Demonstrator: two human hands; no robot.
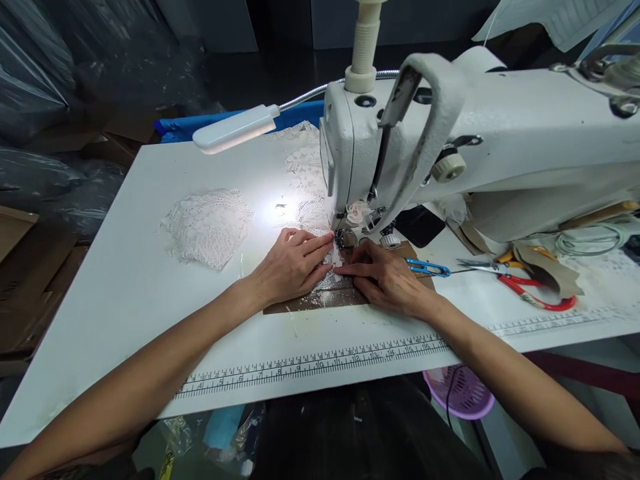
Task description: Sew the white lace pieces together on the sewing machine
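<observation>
White lace lies under the sewing machine's needle area, spreading back along the left side of the machine head. My left hand rests flat on its near end, fingers stretched toward the presser foot. Just right of the foot, my right hand has its fingers curled, with the forefinger reaching to the lace's edge in what looks like a pinch. Both hands are over a brown, tape-covered plate. Blue thread snips lie right beside my right hand. The needle point is hidden.
A stack of lace pieces sits left on the white table. The sewing machine fills the right; a lamp hangs at its left. Red-handled scissors and a black phone lie right. Below is a purple basket.
</observation>
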